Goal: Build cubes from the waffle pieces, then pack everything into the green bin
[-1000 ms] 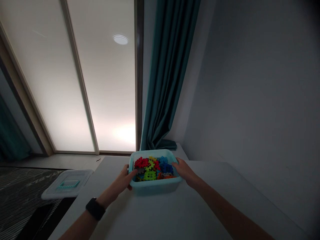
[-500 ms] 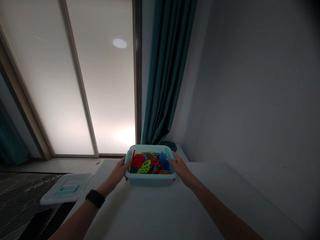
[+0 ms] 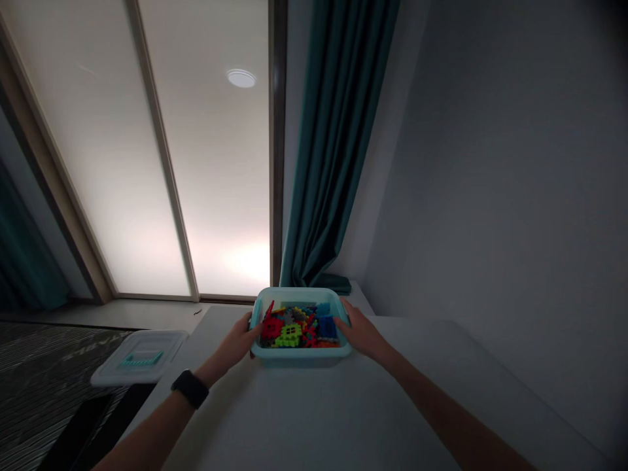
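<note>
Head view: looking forward and down at two bare hands on a tub.
Left grip: the left hand (image 3: 236, 341) is clenched on the tub's left rim, fingers curled over the edge, not touching any block that I can make out.
Right grip: the right hand (image 3: 360, 332) is closed on the right rim in the same way, fingers lying over the edge.
Tub: the teal plastic tub (image 3: 301, 353) sits between both hands, at the far end of the desk (image 3: 314, 418).
Contents: red, yellow, green, blue and orange interlocking plastic blocks (image 3: 294, 335) lie heaped inside, one red piece tilted up near the left wall.
Left wrist: a black watch (image 3: 190, 389).
Beside the desk: a clear plastic lid (image 3: 140, 358) with a teal handle lies left of the desk, above a striped rug (image 3: 44, 373).
Far right: a teal curtain (image 3: 338, 144) hangs behind the tub.
</note>
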Motion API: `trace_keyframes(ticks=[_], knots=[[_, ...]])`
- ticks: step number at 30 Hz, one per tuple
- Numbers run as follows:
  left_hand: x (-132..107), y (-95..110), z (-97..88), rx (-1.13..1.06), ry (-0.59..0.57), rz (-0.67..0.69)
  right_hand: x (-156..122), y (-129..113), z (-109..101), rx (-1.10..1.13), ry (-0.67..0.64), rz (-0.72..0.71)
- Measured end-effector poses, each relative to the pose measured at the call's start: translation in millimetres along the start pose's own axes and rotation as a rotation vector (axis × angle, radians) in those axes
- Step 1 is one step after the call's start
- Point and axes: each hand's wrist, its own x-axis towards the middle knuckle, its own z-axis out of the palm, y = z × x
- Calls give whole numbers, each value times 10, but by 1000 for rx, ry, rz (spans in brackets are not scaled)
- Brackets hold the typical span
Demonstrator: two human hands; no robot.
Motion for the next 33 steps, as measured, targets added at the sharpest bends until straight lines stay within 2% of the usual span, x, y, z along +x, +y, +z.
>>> trace_keyframes(ticks=[2,3,5,7,9,12,16,20,23,28,30,33], knots=[[-33,-39,-2,21,34,55,1,-168,-73,-223,92,-233],[-52,-49,0,25,46,91,1,-288,-84,-245,69,-381],[-94,-52,6,42,43,149,4,-552,-37,-194,-135,-673],[-137,-44,11,71,27,171,27,-769,82,-183,-307,-825],[-175,-38,11,78,7,182,82,-875,210,-238,-336,-851],[-209,-48,17,52,-23,183,192,-852,309,-338,-273,-794],[-208,-83,52,34,19,171,223,-760,261,-359,-246,-746],[-221,-104,74,-16,34,199,108,-780,175,-216,-353,-738],[-250,-121,71,23,56,196,60,-823,142,-229,-402,-771],[-293,-200,96,94,119,270,86,-894,114,-405,-268,-762],[-316,-225,118,107,150,315,74,-927,122,-347,-273,-810],[-356,-228,140,117,151,352,23,-991,189,-240,-382,-911]])
